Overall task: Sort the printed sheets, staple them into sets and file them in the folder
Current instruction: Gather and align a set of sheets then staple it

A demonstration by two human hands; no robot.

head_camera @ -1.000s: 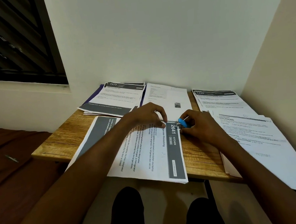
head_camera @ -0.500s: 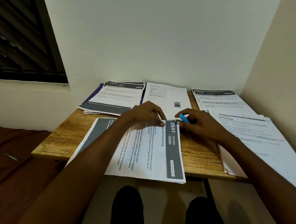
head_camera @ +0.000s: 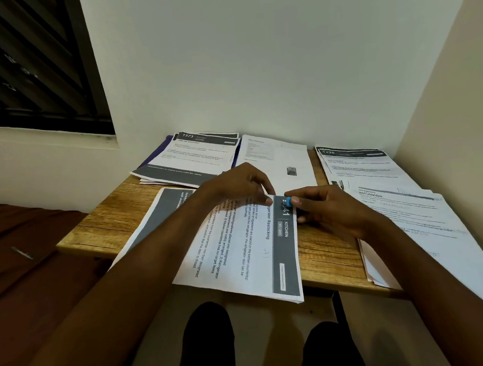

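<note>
- Right hand (head_camera: 325,214) now pinches the small blue stapler (head_camera: 287,201) over the top corner of the front set of sheets (head_camera: 240,242); a second ago the blue tip sat just off the paper's edge, beside the header band, and it has since slid onto the band itself, covering the first digits of the printed number.
- Left hand (head_camera: 242,187), just across the corner from the right, has kept its place: fingers curled down, with a fingertip pressing the sheets flat right next to the stapler.
- My reading is that the staple is about to go in, or is going in now; whether the stapler's mouth has closed cannot be told, since fingers hide it.
- This set has shifted a little toward the person, and its near edge hangs over the table's front.
- Beyond the left hand lies another stack headed 1573 (head_camera: 193,158), resting on something dark purple (head_camera: 157,154), possibly the folder, though too little shows to be sure.
- Beyond both hands lies a plain sheet (head_camera: 285,160); outward of the right hand, more printed stacks (head_camera: 383,185) spread to the table's far side and spill past its edge.
- All of it rests on a small wooden table (head_camera: 113,223) pushed into a corner of pale walls (head_camera: 251,62).
- Well out past the left arm are a dark louvred window (head_camera: 19,63) and a brown cloth surface (head_camera: 19,265).
</note>
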